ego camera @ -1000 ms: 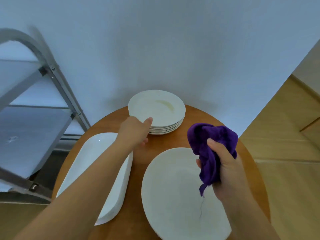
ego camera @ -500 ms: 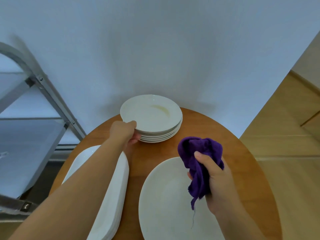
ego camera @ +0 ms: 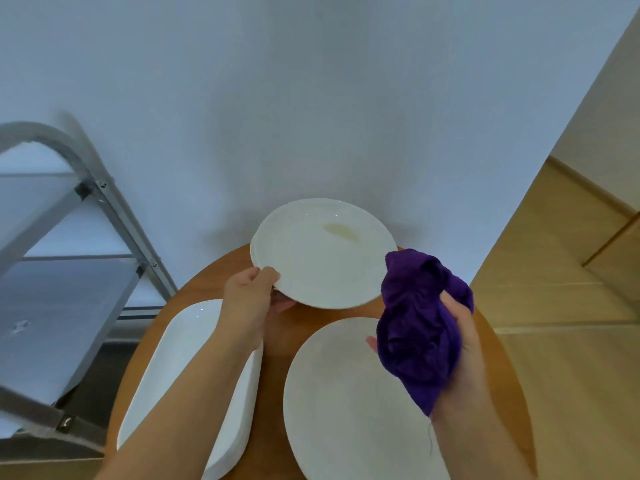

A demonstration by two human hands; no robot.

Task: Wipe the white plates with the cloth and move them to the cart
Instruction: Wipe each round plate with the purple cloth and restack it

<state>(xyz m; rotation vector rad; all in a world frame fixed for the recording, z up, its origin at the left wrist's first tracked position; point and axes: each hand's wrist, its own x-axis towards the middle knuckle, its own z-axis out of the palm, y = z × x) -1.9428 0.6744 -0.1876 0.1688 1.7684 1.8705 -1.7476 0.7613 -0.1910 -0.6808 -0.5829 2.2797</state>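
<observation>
Right, the left hand (ego camera: pixel 251 299) pinches the near-left rim of a round plate (ego camera: pixel 323 252), thumb on top and the other fingers tucked under. From here the plate looks raised and tipped, though whether it is clear of anything beneath I cannot tell. A yellowish smear (ego camera: pixel 341 232) sits on the far side of it, well away from those fingers. The right hand (ego camera: pixel 457 355) is curled round a bunched purple cloth (ego camera: pixel 419 327), held just right of the plate's rim.

Under the cloth lies a big oval plate (ego camera: pixel 346 393); beneath the left forearm is a long white platter (ego camera: pixel 180 362), all on a round wooden table (ego camera: pixel 273 344). The metal cart (ego camera: pixel 69 271) stands off to the left.

That one-sided pinch worries me. Glazed china gripped at a single edge could pivot or slip once the cloth presses on the far smear, and it would drop onto the table or the plates below. Swinging it left, the forearm could also catch the platter.
</observation>
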